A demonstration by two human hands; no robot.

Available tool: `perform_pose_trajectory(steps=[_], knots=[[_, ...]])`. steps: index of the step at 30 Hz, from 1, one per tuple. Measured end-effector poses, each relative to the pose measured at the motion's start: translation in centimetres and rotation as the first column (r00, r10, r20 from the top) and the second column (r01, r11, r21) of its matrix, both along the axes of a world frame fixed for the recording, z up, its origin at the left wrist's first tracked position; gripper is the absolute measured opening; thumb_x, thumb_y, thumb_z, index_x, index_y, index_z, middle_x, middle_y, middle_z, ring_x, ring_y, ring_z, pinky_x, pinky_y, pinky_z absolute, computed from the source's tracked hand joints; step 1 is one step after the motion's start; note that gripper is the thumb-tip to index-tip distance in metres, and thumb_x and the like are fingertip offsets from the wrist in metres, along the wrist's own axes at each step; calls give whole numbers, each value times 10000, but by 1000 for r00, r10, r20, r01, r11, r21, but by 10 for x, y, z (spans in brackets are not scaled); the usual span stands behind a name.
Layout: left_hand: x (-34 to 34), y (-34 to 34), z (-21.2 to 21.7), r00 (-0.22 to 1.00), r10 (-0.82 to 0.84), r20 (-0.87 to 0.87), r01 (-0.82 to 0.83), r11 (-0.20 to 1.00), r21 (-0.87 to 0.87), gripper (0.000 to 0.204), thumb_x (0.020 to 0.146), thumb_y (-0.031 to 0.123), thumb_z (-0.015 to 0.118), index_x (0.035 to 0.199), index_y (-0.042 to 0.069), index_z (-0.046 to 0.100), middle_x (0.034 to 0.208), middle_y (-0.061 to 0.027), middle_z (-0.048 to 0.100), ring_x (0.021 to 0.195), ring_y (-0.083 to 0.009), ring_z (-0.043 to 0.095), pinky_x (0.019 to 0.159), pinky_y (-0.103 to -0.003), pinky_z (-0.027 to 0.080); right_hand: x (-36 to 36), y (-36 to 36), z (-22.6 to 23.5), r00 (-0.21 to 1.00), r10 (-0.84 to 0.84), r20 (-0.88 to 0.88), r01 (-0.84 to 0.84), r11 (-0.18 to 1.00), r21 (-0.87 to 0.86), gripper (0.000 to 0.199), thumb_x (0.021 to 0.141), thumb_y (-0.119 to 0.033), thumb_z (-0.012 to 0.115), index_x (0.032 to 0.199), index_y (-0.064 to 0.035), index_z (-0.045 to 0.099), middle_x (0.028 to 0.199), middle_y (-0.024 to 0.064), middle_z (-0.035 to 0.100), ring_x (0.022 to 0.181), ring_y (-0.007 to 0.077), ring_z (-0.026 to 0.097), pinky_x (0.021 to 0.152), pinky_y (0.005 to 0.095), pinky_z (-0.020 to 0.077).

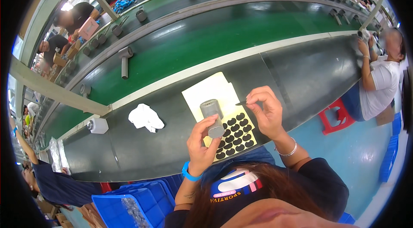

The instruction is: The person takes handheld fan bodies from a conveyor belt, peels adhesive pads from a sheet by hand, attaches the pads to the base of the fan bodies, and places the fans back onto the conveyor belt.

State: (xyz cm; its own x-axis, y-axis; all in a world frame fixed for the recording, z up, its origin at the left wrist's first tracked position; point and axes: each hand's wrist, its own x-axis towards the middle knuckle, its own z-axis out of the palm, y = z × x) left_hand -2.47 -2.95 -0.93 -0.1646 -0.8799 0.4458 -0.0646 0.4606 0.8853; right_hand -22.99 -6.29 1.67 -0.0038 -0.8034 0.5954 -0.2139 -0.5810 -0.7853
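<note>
My left hand (201,144) is wrapped round a grey part shaped like a hair dryer body (211,107), its round perforated end facing up and away and its flat end toward me. To the right of it, my right hand (267,111) pinches a small dark sticker (241,103) between thumb and fingertips, apart from the grey part. Below both hands lies a yellow backing sheet (231,102) with rows of black rounded stickers (237,141). Part of the sheet is hidden behind my left hand and the grey part.
A crumpled white cloth (146,118) and a white bottle (98,125) lie left on the dark bench (172,155). Beyond runs a green conveyor (189,47) carrying a similar grey dryer body (124,61). Blue crates (129,206) stand lower left; a person (380,73) sits right.
</note>
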Motion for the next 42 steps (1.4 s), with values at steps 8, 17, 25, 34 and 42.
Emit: perform_pose_trajectory(steps=[8, 17, 25, 34, 42], knots=[[-2, 4, -2, 998, 39, 43, -38, 999, -27, 416, 766, -113, 646, 1151, -18, 520, 1214, -188, 555, 1076, -249, 587, 848, -334, 544, -3, -33, -32, 988, -142, -52, 143, 990, 7, 85, 820, 64, 597, 887, 12, 588, 877, 86, 575, 765, 164, 556, 712, 260, 449], [0, 5, 12, 953, 243, 179, -216, 964, -159, 388, 714, -33, 708, 1090, 10, 619, 1097, -148, 644, 903, -242, 629, 700, -291, 495, -12, -55, -82, 981, -193, 36, 181, 961, 209, 66, 820, 15, 634, 882, 9, 611, 814, 43, 580, 655, 100, 515, 633, 232, 430], [21, -4, 16, 886, 354, 300, -254, 911, -325, 378, 716, -1, 715, 1080, 6, 614, 1122, -174, 630, 1011, -290, 603, 911, -367, 445, -12, -56, -90, 989, -131, 72, 102, 944, 314, 56, 831, 21, 628, 884, 19, 610, 827, 29, 584, 692, 78, 527, 655, 215, 440], [44, -14, 8, 939, 275, -209, -299, 950, -93, 340, 892, 60, 546, 1212, -11, 454, 1060, -145, 579, 1035, -236, 551, 1009, -420, 372, -15, -60, -99, 987, -98, 127, 42, 923, 382, 67, 835, -2, 643, 896, 8, 617, 835, 12, 614, 718, 69, 553, 677, 216, 459], [50, -27, 2, 947, 270, -177, -285, 956, -68, 291, 928, 159, 507, 1164, -10, 490, 972, -112, 555, 892, -184, 535, 860, -343, 435, -13, -60, -95, 989, -87, 120, 27, 902, 430, 68, 834, -13, 655, 892, 4, 622, 815, 9, 623, 715, 66, 555, 667, 216, 462]])
